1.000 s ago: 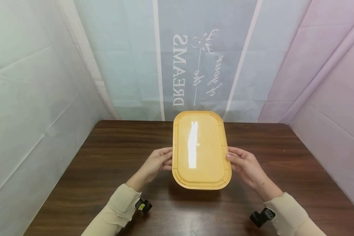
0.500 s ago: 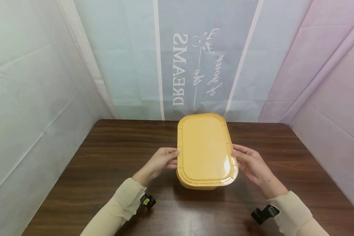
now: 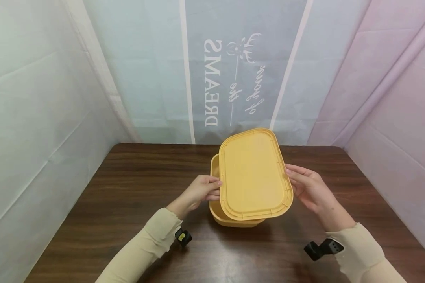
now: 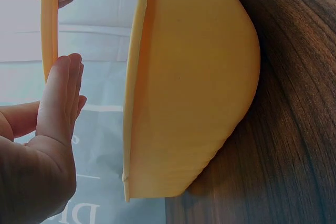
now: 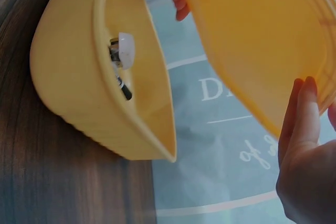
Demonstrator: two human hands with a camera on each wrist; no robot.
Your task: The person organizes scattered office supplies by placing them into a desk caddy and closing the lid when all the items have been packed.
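Note:
A yellow rectangular lid (image 3: 255, 173) with rounded corners is held up by both hands, tilted, over a matching yellow bin (image 3: 230, 222). My left hand (image 3: 202, 190) pinches its left edge between thumb and fingers. On the opposite edge, my right hand (image 3: 311, 189) grips it the same way. From the left wrist, a gap shows between the lid (image 4: 50, 22) and the rim of the bin (image 4: 191, 77). Inside the bin, the right wrist view shows a small white object (image 5: 126, 51) and a slim dark-ended object (image 5: 124, 87). In the head view the lid hides most of the bin's inside.
The bin stands on a dark wood-grain table (image 3: 145, 177). Behind it hangs a pale fabric backdrop (image 3: 156, 70) with mirrored lettering, and cloth walls (image 3: 39, 118) rise at both sides. Black wrist cameras (image 3: 324, 248) sit at the sleeve cuffs.
The lid has come up off the bin, shifted right and tilted, so the bin's left side and opening now show. Both hands moved right with it, keeping their grip.

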